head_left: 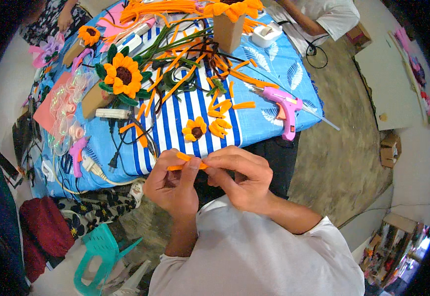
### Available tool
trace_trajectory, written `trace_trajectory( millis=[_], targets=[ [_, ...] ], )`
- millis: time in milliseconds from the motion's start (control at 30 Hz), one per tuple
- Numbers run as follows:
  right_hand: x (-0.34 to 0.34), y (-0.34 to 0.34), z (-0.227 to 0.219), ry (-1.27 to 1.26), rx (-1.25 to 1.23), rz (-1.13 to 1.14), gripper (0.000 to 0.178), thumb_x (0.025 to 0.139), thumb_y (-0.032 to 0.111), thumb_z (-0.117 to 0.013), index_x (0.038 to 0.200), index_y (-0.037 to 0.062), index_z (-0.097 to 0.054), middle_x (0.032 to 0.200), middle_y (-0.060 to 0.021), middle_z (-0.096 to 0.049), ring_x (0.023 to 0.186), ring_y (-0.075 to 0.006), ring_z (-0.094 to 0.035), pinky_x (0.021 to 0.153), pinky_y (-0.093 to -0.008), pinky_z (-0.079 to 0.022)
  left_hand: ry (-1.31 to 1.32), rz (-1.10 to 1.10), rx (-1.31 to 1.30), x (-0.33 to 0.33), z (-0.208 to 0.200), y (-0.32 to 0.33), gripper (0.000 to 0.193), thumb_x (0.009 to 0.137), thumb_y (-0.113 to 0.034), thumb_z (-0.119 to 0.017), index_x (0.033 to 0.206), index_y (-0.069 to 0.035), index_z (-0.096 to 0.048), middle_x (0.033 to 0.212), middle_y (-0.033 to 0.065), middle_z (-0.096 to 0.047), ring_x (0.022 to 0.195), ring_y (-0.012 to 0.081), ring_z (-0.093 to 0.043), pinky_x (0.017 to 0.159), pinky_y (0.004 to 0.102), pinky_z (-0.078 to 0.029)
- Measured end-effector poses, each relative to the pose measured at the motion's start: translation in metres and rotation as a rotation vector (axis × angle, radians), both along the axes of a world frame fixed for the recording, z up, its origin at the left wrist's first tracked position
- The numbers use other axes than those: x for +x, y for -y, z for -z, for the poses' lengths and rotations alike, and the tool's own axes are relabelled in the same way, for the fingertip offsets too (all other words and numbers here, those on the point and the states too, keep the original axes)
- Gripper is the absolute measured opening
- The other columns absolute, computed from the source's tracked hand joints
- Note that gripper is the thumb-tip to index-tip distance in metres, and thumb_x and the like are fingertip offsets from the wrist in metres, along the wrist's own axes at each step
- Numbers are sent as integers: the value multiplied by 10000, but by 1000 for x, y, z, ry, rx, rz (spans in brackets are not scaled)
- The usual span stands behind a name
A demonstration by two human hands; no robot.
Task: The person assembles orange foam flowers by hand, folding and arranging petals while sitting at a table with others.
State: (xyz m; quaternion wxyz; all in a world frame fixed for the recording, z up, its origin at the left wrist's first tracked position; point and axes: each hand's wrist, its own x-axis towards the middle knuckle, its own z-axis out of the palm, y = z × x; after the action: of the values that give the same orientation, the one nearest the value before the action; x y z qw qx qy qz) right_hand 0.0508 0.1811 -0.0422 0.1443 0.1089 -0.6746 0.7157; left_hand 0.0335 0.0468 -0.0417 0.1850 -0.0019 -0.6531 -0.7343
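Just off the table's near edge, my left hand (pixel 174 182) and my right hand (pixel 239 175) meet in front of my chest. Between them is a short orange pipe cleaner (pixel 184 157), pinched at both ends and bent; my fingers hide part of it. On the striped cloth beyond lies a small orange flower (pixel 194 129) with a dark centre. Beside it sit loose orange petals (pixel 220 128) made of folded pipe cleaner. Farther left, a large orange sunflower (pixel 123 75) with dark green leaves leans on a cardboard piece.
A pink glue gun (pixel 285 108) lies at the table's right. Orange pipe cleaners (pixel 163 7) are heaped at the back near a cardboard holder (pixel 227 34). A white power strip (pixel 112 113) and cables lie left. Another person's arm (pixel 301 17) rests at the far right.
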Motion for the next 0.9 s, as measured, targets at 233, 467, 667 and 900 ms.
trace_trajectory(
  millis=[233,467,667,900],
  targets=[
    [3,-4,-1,168,-281,-44,103,843,-119,-685,939,-82,-682,971,-201,-685,691,-189,-683,568,-271,-565,218,257,397,2,-7,-4,185,831,5,-771,975,57,-666,941,100,-650,805,131,-614,696,247,-506],
    [9,-10,6,424,-704,-216,119,848,-42,-724,956,-69,-684,819,-167,-700,569,-177,-645,490,-286,-523,114,622,435,3,19,7,264,780,-30,-826,1008,49,-717,1047,137,-628,937,189,-635,839,303,-532],
    [20,-5,11,572,-841,-239,89,863,-40,-677,948,-66,-684,821,-201,-696,523,-209,-614,446,-302,-448,83,644,261,-5,36,18,178,718,84,-805,868,48,-716,985,136,-644,882,176,-630,798,283,-524],
    [20,19,10,415,-442,-20,130,968,69,-660,1038,-40,-667,798,-82,-665,653,-122,-632,574,-268,-523,162,269,94,9,21,4,39,831,142,-629,846,110,-647,1028,133,-613,730,127,-613,595,226,-505]
  ],
)
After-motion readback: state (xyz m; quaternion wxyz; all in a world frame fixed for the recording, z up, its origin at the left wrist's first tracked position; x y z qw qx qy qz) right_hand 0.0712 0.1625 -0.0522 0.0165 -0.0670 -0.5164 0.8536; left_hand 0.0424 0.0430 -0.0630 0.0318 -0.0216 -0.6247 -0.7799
